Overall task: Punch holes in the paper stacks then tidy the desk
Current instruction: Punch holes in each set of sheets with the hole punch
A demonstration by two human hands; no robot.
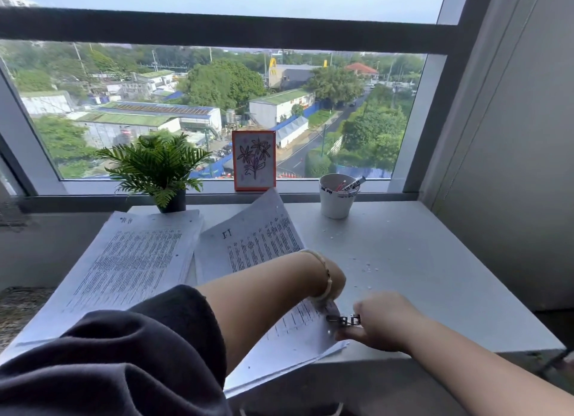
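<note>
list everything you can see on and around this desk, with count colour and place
paper stack: 1, white printed, desk left
paper stack being punched: 1, white printed, desk centre, far end lifted
hole punch: 1, metal, at that stack's right edge
paper dots: many, white, desk right
cup: 1, white, holds pens, back right
plant: 1, green, dark pot, back left
flower card: 1, orange border, windowsill
desk: 1, white, under window
left hand: wrist bracelet, on the stack, mostly hidden
right hand: grips punch
</note>
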